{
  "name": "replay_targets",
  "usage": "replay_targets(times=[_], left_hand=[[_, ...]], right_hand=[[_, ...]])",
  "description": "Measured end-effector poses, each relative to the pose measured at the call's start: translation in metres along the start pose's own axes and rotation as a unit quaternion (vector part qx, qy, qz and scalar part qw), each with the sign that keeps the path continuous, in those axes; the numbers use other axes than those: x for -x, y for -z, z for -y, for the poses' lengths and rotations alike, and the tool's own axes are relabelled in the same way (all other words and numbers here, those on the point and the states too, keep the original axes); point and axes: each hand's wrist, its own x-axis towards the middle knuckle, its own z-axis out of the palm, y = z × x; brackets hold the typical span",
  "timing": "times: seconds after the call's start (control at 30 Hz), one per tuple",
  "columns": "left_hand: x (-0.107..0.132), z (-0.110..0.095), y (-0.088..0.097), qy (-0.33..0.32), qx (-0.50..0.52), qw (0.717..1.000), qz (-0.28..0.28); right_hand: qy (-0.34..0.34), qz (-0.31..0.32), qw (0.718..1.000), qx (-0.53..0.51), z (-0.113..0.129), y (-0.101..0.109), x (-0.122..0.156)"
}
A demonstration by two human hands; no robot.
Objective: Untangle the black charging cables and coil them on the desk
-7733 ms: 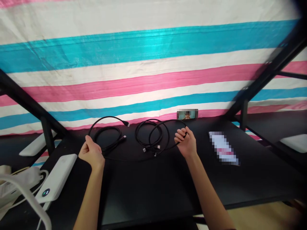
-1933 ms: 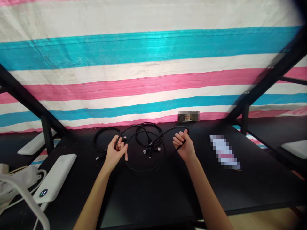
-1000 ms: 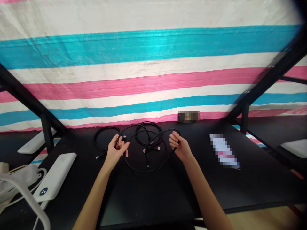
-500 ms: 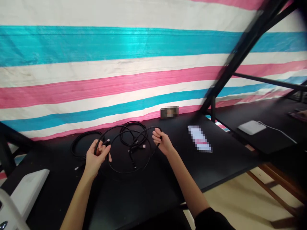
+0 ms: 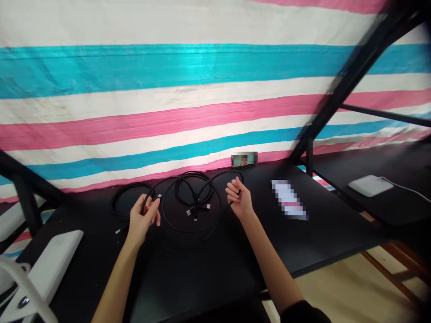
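A black cable (image 5: 171, 179) runs in loose loops between my hands, above the black table (image 5: 188, 278). My left hand (image 5: 144, 217) pinches it at the left, and a plug with a metal tip shows beside the fingers. At the right, my right hand (image 5: 239, 198) has its fingers curled round the same cable. Behind the loops lies a coiled black cable (image 5: 182, 196) with several plug ends (image 5: 199, 209) near it. Another coil of black cable (image 5: 113, 204) rests on the table, partly hidden by my left hand.
A blurred-out phone-like object (image 5: 244, 159) leans at the table's back edge, and a pixelated light sheet or packet (image 5: 288, 199) lies to the right. White flat devices (image 5: 55, 264) stand at the left. A white box (image 5: 370, 185) with a cord sits on the neighbouring table. Black frame bars (image 5: 316, 121) slant upward.
The view has shifted a little to the left. My right hand has turned and closed more on the cable, and the loop's dangling end has moved. My left hand keeps its pinch.
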Motion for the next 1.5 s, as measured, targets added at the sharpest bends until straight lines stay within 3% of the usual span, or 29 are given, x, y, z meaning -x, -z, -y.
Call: replay_targets(times=[0.17,0.33,0.57,0.7,0.97,1.2,1.4,1.5], left_hand=[[-0.001,-0.001,0.01,-0.025,-0.016,0.999,-0.018],[-0.001,-0.004,0.02,-0.06,-0.004,0.998,-0.02],[-0.002,-0.002,0.016,-0.032,-0.007,0.999,0.002],[-0.003,0.002,0.01,-0.008,-0.015,0.999,-0.03],[-0.002,0.003,0.005,-0.008,-0.008,0.996,-0.087],[0.0,0.006,-0.002,-0.01,-0.007,0.994,-0.105],[0.001,0.007,-0.007,0.039,0.025,0.997,-0.061],[0.001,0.008,-0.006,0.03,0.004,0.998,-0.056]], right_hand=[[-0.006,0.015,1.0,0.006,0.0,0.001,0.001],[-0.025,-0.024,0.995,0.095,-0.006,0.003,-0.002],[-0.04,-0.086,0.97,0.225,-0.025,-0.002,-0.002],[-0.015,-0.119,0.947,0.299,-0.033,-0.001,-0.002],[-0.029,-0.089,0.924,0.371,-0.033,0.004,-0.005],[-0.109,-0.036,0.923,0.368,-0.034,0.0,0.003],[-0.119,-0.016,0.928,0.352,-0.033,-0.012,0.008],[-0.136,0.002,0.927,0.349,-0.03,-0.018,0.012]])
